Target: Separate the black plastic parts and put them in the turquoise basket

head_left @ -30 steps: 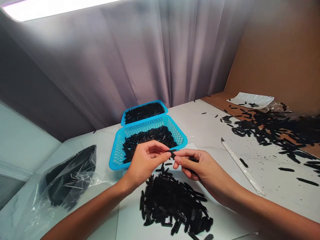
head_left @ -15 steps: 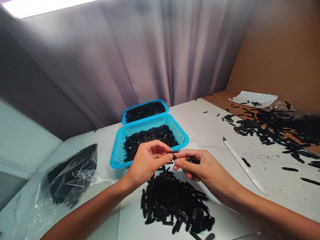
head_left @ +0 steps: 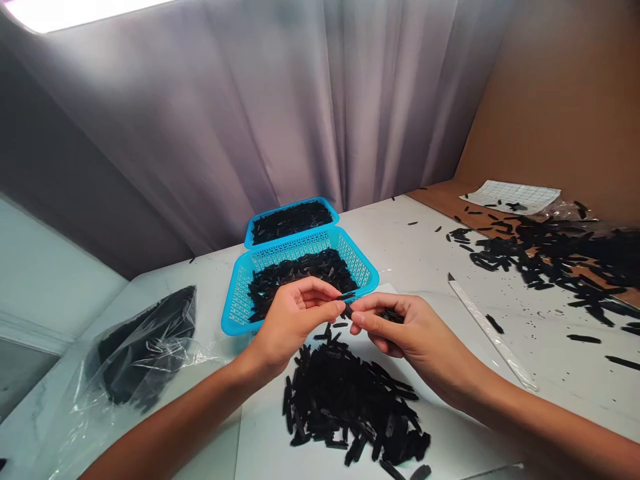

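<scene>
My left hand (head_left: 295, 320) pinches a small flat black strip (head_left: 346, 311) between thumb and fingers. Facing it, my right hand (head_left: 407, 327) is closed, thumb and index fingertip at the strip's other end. More black pieces (head_left: 391, 315) are tucked in my right palm. Below both hands lies a loose heap of black strips (head_left: 350, 400) on a white sheet (head_left: 265, 440). Just behind my left hand stands a blue plastic basket (head_left: 235, 293), partly filled with similar black strips.
A second blue basket (head_left: 250, 227) of strips stands behind the first. To the left lies a clear plastic bag (head_left: 150, 353) of black pieces. A craft knife with a white-wrapped handle (head_left: 493, 333) lies at right, near scattered strips (head_left: 540, 253) and a gridded paper (head_left: 510, 197).
The strip between my fingertips has turned slightly, and my right fingertips have drawn a little away from my left ones. The heap and baskets look the same.
</scene>
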A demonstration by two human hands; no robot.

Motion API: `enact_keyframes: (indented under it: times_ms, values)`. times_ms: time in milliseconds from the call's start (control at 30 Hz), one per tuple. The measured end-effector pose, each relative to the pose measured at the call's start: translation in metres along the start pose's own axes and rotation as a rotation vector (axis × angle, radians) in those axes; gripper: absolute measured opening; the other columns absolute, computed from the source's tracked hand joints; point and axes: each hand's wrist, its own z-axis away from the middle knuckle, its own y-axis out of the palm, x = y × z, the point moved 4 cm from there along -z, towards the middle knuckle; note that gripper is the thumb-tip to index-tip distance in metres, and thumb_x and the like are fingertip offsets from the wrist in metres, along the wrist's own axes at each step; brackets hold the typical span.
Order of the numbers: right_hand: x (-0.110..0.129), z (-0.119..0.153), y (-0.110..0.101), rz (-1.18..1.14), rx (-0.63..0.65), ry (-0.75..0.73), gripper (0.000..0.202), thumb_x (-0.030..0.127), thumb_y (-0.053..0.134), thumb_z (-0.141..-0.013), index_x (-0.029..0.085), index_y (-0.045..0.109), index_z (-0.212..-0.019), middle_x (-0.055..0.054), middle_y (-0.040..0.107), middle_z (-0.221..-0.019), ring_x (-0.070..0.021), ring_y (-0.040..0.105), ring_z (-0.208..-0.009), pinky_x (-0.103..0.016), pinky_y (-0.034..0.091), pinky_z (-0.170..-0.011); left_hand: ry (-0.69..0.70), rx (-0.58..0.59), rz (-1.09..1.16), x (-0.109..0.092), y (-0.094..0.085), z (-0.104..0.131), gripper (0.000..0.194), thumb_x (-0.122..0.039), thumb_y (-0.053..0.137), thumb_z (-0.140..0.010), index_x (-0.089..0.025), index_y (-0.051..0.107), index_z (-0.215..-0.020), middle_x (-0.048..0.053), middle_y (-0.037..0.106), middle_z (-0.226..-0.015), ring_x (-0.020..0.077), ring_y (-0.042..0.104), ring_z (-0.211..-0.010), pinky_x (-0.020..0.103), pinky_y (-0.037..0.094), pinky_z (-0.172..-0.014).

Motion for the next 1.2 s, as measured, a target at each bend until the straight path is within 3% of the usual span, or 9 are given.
enact_keyframes:
  times_ms: [200, 433, 667, 833, 1200]
  values:
    - [0.005, 0.003, 0.001, 0.135, -0.001, -0.11, 0.021, 0.038, 0.067, -0.086, 0.02, 0.076, -0.081, -0.002, 0.068, -0.073, -0.0116, 0.044, -0.054, -0.028, 0.029, -0.049, -0.043, 0.035, 0.035, 0.002, 0.001, 0.002, 0.016, -0.019, 0.08, -0.073, -0.013, 0.069, -0.083, -0.001, 0.065, -0.068, 0.0072, 0.058, -0.065, 0.018, 0.046, -0.063]
    - [0.007, 0.004, 0.001, 0.335, -0.063, -0.223, 0.023, 0.037, 0.062, -0.088, 0.022, 0.076, -0.078, -0.003, 0.072, -0.073, -0.0153, 0.051, -0.054, -0.03, 0.037, -0.052, 0.082, -0.034, -0.113, -0.003, 0.002, 0.007, 0.015, -0.021, 0.08, -0.073, -0.014, 0.069, -0.081, 0.001, 0.07, -0.076, 0.0114, 0.065, -0.072, 0.02, 0.053, -0.068]
    - [0.008, 0.007, 0.001, 0.525, -0.096, -0.368, 0.029, 0.031, 0.057, -0.092, 0.021, 0.071, -0.069, 0.0, 0.063, -0.059, -0.0134, 0.047, -0.049, -0.028, 0.032, -0.047, 0.142, -0.093, -0.251, -0.003, 0.006, 0.011, 0.01, -0.02, 0.078, -0.073, -0.014, 0.07, -0.078, 0.002, 0.071, -0.076, 0.0131, 0.068, -0.071, 0.021, 0.056, -0.067]
    - [0.01, 0.011, 0.005, 0.617, -0.116, -0.506, 0.023, 0.021, 0.055, -0.092, 0.019, 0.072, -0.077, 0.004, 0.055, -0.054, -0.0102, 0.042, -0.046, -0.024, 0.031, -0.045, 0.091, -0.087, -0.234, -0.001, 0.008, 0.013, 0.012, -0.021, 0.079, -0.072, -0.014, 0.07, -0.077, 0.001, 0.071, -0.076, 0.013, 0.069, -0.07, 0.021, 0.056, -0.066]
    - [0.012, 0.011, 0.003, 0.637, -0.155, -0.512, 0.019, 0.012, 0.058, -0.081, 0.019, 0.069, -0.067, 0.006, 0.054, -0.053, -0.0084, 0.042, -0.047, -0.022, 0.032, -0.046, -0.005, -0.035, -0.104, 0.006, 0.005, 0.011, 0.016, -0.02, 0.081, -0.071, -0.013, 0.071, -0.08, 0.002, 0.071, -0.073, 0.0109, 0.066, -0.069, 0.019, 0.053, -0.065]
